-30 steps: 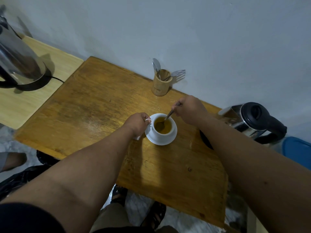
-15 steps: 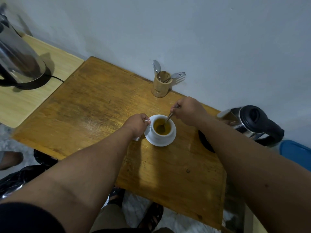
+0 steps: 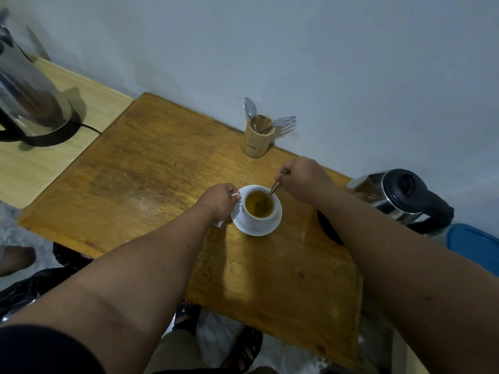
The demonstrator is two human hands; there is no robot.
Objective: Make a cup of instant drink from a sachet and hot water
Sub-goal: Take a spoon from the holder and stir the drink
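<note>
A white cup [image 3: 273,215] full of yellow-brown drink stands on a white saucer [image 3: 256,230] in the middle of the wooden table [image 3: 140,184]. My left hand [image 3: 220,201] grips the cup's handle from the left. My right hand [image 3: 303,179] pinches the handle of a metal spoon [image 3: 273,189], whose bowl is dipped in the drink. A scrap of white, maybe the sachet, pokes out beneath my left hand [image 3: 218,224]; I cannot tell for sure.
A steel kettle with a black lid [image 3: 399,195] stands at the table's right edge, its black base [image 3: 328,230] partly behind my right arm. A wooden holder with a spoon and fork [image 3: 256,139] stands by the wall. Another kettle [image 3: 29,103] rests on a side table at left.
The spoon's bowl has shifted inside the cup as my right hand moves it around. My left hand keeps its hold on the handle.
</note>
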